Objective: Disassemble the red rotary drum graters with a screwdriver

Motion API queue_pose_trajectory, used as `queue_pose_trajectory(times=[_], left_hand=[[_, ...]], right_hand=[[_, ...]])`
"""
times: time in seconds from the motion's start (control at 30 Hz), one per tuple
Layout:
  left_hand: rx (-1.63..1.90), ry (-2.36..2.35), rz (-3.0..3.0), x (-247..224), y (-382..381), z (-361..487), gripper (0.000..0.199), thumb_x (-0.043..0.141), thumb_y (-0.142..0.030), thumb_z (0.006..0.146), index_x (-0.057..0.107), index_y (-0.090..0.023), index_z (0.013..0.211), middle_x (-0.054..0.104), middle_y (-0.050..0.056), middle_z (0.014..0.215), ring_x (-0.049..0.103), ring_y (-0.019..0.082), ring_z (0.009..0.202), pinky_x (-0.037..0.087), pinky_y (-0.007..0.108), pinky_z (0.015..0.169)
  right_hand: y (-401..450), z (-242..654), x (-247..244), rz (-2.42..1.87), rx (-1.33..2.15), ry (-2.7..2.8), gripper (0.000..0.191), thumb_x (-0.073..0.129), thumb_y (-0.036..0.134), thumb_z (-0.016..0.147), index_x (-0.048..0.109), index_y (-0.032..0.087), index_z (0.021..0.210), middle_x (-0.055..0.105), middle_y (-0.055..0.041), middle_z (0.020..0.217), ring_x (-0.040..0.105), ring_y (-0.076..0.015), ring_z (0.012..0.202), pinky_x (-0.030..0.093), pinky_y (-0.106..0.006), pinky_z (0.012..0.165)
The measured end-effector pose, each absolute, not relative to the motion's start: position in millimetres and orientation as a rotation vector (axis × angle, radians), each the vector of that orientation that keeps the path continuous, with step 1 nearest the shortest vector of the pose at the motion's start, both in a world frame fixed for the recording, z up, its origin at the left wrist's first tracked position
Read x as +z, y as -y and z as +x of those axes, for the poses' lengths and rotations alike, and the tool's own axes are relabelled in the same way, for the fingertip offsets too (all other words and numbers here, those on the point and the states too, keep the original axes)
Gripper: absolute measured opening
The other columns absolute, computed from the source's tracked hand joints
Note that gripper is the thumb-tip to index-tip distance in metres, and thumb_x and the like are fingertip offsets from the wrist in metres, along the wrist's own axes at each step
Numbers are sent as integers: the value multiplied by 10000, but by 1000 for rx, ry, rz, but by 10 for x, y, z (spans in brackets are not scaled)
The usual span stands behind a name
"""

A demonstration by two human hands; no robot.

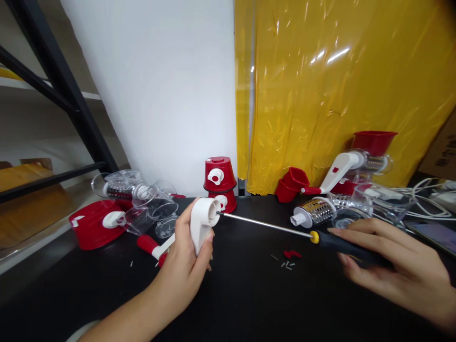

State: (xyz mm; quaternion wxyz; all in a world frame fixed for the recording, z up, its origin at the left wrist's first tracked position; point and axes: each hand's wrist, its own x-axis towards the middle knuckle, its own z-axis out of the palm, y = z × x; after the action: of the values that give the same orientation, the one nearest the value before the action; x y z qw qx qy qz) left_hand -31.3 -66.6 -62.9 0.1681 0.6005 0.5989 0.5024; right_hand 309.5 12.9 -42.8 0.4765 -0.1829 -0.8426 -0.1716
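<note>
My left hand (188,247) is wrapped round a white plastic crank handle (201,223), its round hollow end turned to the right. A screwdriver (267,224) with a long metal shaft, a yellow collar and a dark grip lies nearly level, its tip at the opening of that hollow end. Whether the tip sits on a screw is too small to tell. Fingers of my right hand (395,266) close on the dark grip. Below the shaft, several small screws (288,265) and small red pieces (292,254) lie on the black table (249,304).
Left stand a red base (94,225), clear plastic parts (153,204) and a red-knobbed crank (147,244). Stacked red bases (219,173) are at the back. Rightward are a red hopper (292,184), a grater drum (313,211), an assembled grater (374,147), white cables (423,194) and a phone (432,235).
</note>
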Motion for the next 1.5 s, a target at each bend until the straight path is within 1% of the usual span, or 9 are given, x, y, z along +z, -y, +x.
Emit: queue_pose_trajectory(times=[0.13,0.23,0.43,0.67,0.9,1.07,1.17,1.3,1.5], left_hand=[[1417,-1730,1686,-643,662,-332,764,563,-430,933,98,-328,1530,582,13,818,615,205,600,591,350,540],[1400,-1724,1698,-651,663,-349,768,556,-415,944,70,-341,1534,587,16,840,624,205,623,596,345,555],[1402,-1696,1731,-648,661,-327,699,542,-414,953,150,-337,1527,574,4,805,614,189,594,599,335,542],[1429,-1684,1758,-670,638,-340,680,520,-370,977,139,-281,1533,565,-14,796,609,154,579,597,307,531],[1429,-1662,1794,-690,643,-370,678,518,-341,984,134,-277,1538,570,-4,809,613,155,597,612,304,535],[1416,-1664,1808,-707,638,-381,672,507,-338,990,126,-275,1540,578,-1,819,613,146,564,615,303,522],[1423,-1662,1819,-714,623,-387,665,500,-334,992,128,-270,1539,587,10,854,622,143,574,614,299,524],[1406,-1720,1853,-699,617,-391,669,507,-332,989,130,-260,1536,583,-4,827,621,140,570,597,287,519],[1354,-1797,1892,-662,642,-389,669,507,-346,987,129,-270,1534,600,2,852,614,136,568,572,280,528]], right_hand=[[-131,3092,-425,-432,-462,2074,305,653,144,835,628,239,1124,673,-42,811,674,-132,636,562,-216,588],[-129,3077,-412,-430,-474,2080,304,644,139,844,617,231,1132,669,-51,819,670,-131,635,559,-216,589],[-135,3095,-440,-433,-470,2103,302,635,139,859,611,219,1149,661,-55,831,665,-124,653,556,-209,613],[-152,3091,-435,-405,-480,2088,266,649,153,858,638,193,1121,650,-46,820,655,-103,659,542,-185,636],[-137,3084,-407,-405,-484,2090,267,647,172,861,636,207,1126,652,-43,818,660,-108,651,543,-195,623],[-138,3079,-420,-407,-504,2087,273,650,196,867,630,214,1138,644,-37,829,657,-107,643,541,-197,620],[-149,3090,-430,-409,-525,2103,258,648,205,877,628,215,1134,627,-38,856,648,-107,663,540,-204,631],[-187,3138,-469,-417,-558,2117,236,635,197,897,630,215,1133,585,-42,913,621,-106,706,542,-212,677],[-225,3205,-528,-474,-514,2121,216,630,163,900,686,241,1093,567,-51,984,615,-122,801,541,-228,706]])
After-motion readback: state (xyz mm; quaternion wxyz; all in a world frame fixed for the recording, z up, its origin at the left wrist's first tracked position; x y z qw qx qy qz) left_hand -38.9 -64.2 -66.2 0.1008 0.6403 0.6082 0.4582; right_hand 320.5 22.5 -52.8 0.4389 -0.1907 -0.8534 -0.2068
